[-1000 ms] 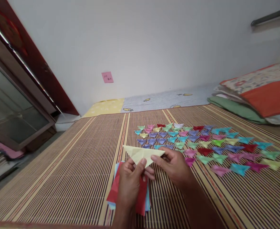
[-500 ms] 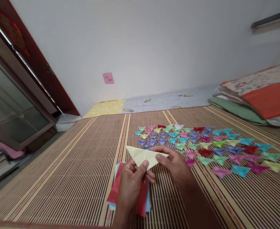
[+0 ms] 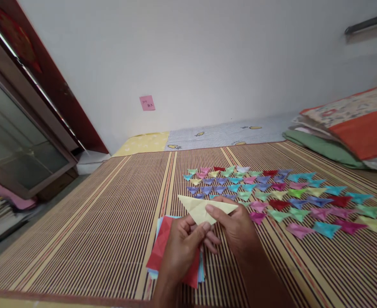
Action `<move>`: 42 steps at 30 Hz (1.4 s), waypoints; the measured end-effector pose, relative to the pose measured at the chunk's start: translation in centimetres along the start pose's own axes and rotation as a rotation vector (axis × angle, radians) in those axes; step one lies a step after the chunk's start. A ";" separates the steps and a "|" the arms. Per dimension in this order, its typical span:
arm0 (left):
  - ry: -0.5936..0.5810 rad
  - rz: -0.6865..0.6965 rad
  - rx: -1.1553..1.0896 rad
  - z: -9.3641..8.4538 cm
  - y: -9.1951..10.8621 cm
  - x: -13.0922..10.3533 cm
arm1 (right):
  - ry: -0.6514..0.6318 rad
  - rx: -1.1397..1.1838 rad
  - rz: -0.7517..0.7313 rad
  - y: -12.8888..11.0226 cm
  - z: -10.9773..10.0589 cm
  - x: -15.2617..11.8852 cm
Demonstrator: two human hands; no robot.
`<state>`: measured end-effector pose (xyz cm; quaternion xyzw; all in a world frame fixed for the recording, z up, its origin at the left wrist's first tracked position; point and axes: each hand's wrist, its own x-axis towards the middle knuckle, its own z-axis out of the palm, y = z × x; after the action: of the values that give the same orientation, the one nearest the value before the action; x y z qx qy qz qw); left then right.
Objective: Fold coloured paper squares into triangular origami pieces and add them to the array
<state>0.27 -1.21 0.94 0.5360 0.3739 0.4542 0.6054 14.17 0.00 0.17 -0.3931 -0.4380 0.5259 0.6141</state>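
A pale yellow sheet of paper folded into a triangle (image 3: 194, 206) is held up between both hands, long edge at the top and point downward. My left hand (image 3: 186, 239) pinches its lower point, thumb in front and fingers behind. With thumb in front, my right hand (image 3: 233, 220) grips the triangle's right half, its other fingers mostly hidden behind the paper. Below and partly behind my left hand lies a stack of coloured paper (image 3: 161, 244), a red sheet on top. Rows of small folded paper pieces (image 3: 299, 192) in many colours spread beyond and right of my hands.
A striped bamboo mat (image 3: 95, 222) covers the surface under everything. Folded bedding (image 3: 355, 128) is piled at the right by the wall (image 3: 207, 55). A pink note (image 3: 147, 102) is stuck on the wall, and a glass-paned door (image 3: 15, 132) stands at the left.
My right thumb has slid from the triangle's right side toward its middle. The triangle and both hands have shifted slightly right in view, and the camera has moved a little.
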 end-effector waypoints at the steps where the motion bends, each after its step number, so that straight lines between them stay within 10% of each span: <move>1: 0.010 0.002 -0.009 0.1 -0.1 0.0 | -0.006 0.003 0.001 0.0 0.1 0.0; 22: -0.133 -0.035 -0.051 0.3 -0.2 -0.3 | -0.009 -0.064 -0.071 -0.8 0.3 0.0; 32: 0.184 0.120 -0.076 0.8 -0.1 0.3 | -0.197 0.138 -0.004 1.3 0.8 0.3; 42: 0.180 0.072 -0.113 0.5 -1.2 0.4 | 0.137 -0.004 -0.108 0.0 -1.4 0.7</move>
<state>1.05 -0.98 -0.20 0.4712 0.3809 0.5424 0.5819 15.55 0.70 -0.12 -0.4051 -0.4166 0.4628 0.6694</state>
